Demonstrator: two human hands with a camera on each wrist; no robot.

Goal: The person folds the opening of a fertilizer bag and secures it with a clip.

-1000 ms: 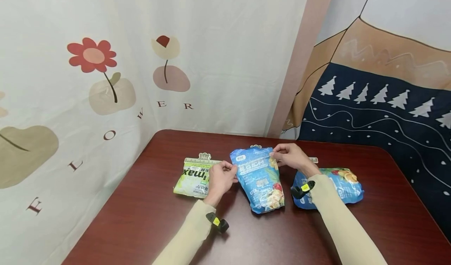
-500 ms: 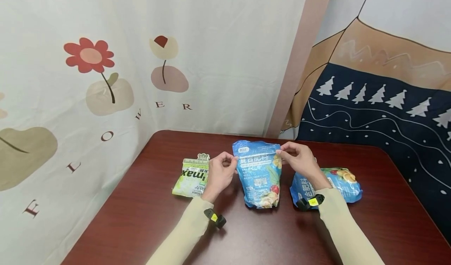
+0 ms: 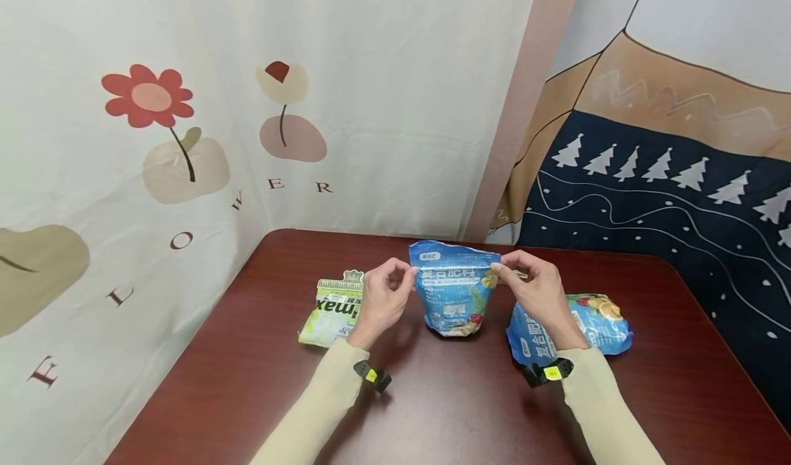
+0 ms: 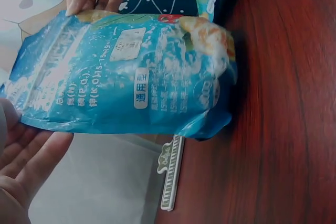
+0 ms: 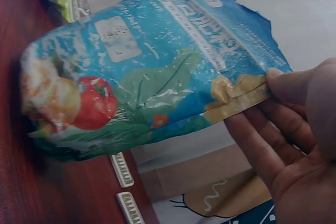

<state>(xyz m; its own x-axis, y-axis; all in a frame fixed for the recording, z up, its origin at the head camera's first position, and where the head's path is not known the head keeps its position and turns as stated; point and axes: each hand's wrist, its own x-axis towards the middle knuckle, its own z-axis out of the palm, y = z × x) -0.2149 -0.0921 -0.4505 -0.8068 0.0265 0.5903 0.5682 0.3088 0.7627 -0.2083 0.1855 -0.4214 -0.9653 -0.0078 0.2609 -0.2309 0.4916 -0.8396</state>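
Note:
A blue fertilizer bag (image 3: pixel 454 297) with fruit and vegetable pictures stands upright at the middle of the table, its torn-looking top edge raised. My left hand (image 3: pixel 384 299) pinches its left side near the top between thumb and fingers. On the opposite side, my right hand (image 3: pixel 539 293) pinches the edge just below the upper corner; in the right wrist view the thumb (image 5: pixel 294 83) lies over the front and the fingers go behind. Behind the bag, a pale sealing clip (image 4: pixel 171 174) lies on the table in the left wrist view.
To the left lies a green-and-white bag (image 3: pixel 327 319) with a crown-topped clip (image 3: pixel 352 279) along its top. A second blue bag (image 3: pixel 602 324) lies on the right, partly behind my right forearm. Curtains (image 3: pixel 395 108) hang behind the dark red table (image 3: pixel 457 403).
Both hands have tipped the blue bag from leaning to upright, its bottom shifting away from me. The side bags stay where they were.

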